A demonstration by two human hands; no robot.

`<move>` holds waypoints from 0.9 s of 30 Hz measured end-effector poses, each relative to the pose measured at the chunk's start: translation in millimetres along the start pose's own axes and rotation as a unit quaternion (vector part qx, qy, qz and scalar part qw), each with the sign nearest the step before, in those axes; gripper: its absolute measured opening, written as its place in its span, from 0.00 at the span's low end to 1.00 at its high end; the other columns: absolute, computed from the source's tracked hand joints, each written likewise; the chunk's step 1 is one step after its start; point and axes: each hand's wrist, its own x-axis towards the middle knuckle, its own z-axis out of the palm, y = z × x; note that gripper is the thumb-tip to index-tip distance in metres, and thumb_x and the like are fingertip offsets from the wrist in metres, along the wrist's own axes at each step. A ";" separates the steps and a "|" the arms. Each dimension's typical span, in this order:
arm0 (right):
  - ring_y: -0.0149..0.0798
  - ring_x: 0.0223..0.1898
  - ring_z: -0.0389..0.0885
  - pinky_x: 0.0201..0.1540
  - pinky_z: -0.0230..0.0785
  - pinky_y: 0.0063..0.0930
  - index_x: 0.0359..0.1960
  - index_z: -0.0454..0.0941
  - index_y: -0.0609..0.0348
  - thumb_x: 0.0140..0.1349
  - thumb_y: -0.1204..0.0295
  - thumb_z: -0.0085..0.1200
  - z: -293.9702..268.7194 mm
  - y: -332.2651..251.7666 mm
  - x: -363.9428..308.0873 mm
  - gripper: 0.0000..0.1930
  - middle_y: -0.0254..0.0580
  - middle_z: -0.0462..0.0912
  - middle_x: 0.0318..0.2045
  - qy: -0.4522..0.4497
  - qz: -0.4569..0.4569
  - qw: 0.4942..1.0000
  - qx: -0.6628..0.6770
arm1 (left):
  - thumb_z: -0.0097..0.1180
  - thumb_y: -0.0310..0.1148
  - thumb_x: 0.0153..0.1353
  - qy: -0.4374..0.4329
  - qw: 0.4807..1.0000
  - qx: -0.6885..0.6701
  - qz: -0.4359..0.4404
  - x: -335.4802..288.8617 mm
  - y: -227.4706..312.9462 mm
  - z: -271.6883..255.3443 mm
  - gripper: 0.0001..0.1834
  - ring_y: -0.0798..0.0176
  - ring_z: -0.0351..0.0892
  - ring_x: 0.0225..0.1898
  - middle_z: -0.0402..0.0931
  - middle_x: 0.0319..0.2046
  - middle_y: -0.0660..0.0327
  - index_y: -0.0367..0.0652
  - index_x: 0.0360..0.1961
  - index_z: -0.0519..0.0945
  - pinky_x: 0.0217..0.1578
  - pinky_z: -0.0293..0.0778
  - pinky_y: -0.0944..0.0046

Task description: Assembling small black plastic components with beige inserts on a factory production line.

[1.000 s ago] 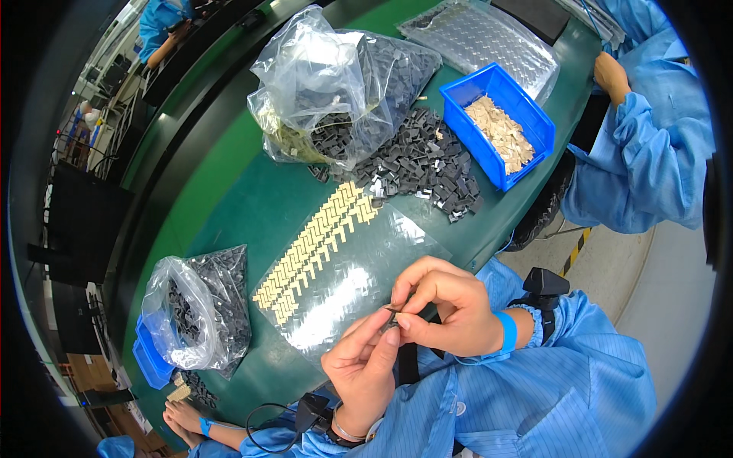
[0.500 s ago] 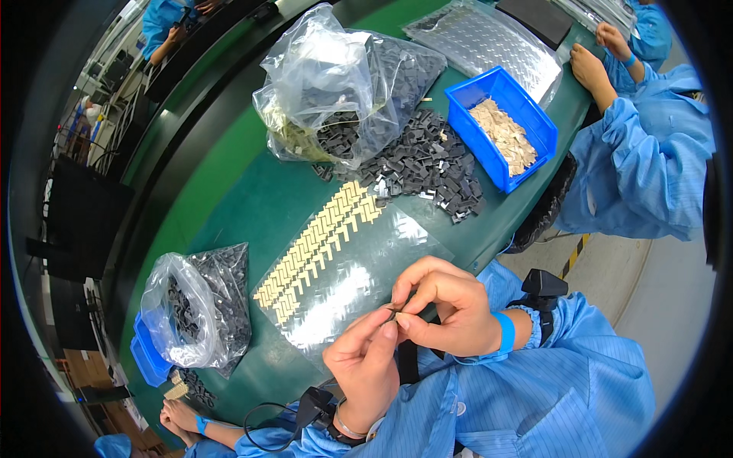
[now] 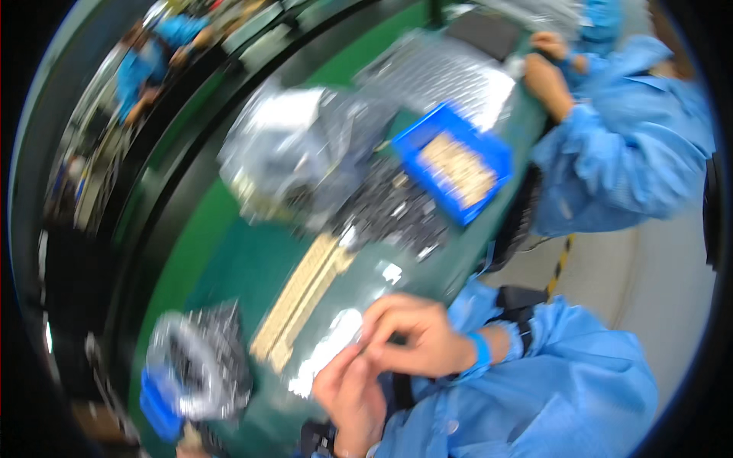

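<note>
The person's left hand [image 3: 353, 389] and right hand [image 3: 416, 336] meet at their fingertips above the near edge of the green tabletop [image 3: 229, 263]; both grips are narrow, thumbs and forefingers pinched together on a small dark piece [image 3: 362, 348], too blurred to make out its shape; a bright blue band [image 3: 481, 351] circles the right wrist; just beyond the hands lies a shiny clear plastic sheet [image 3: 328, 355], with slanting rows of small cream-coloured pieces [image 3: 298, 301] along its far left side; past the upper end of the rows spreads a loose heap of small black plastic parts [image 3: 401, 210], between a large crumpled clear plastic bag [image 3: 279, 153] and an open blue plastic bin [image 3: 411, 147] holding flat beige pieces [image 3: 458, 169]; behind the bin lies a silvery textured plastic sheet [image 3: 427, 76], near a flat dark grey slab [image 3: 482, 34]; at lower left, a smaller clear bag of dark parts [image 3: 229, 343] stands against a second blue bin [image 3: 158, 408]; at right, a co-worker in light blue sleeves [image 3: 611, 153] has a hand [image 3: 548, 84] at the table's edge
</note>
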 end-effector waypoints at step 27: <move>0.41 0.32 0.73 0.37 0.64 0.32 0.31 0.75 0.61 0.57 0.72 0.53 1.6 -15.7 3.9 0.05 0.40 0.74 0.28 -0.002 -0.090 0.995 0.050 | 0.49 0.23 0.60 -0.202 0.799 0.430 0.370 20.0 -6.7 -59.3 0.11 0.59 0.76 0.35 0.70 0.40 0.50 0.31 0.44 0.72 0.34 0.76 0.66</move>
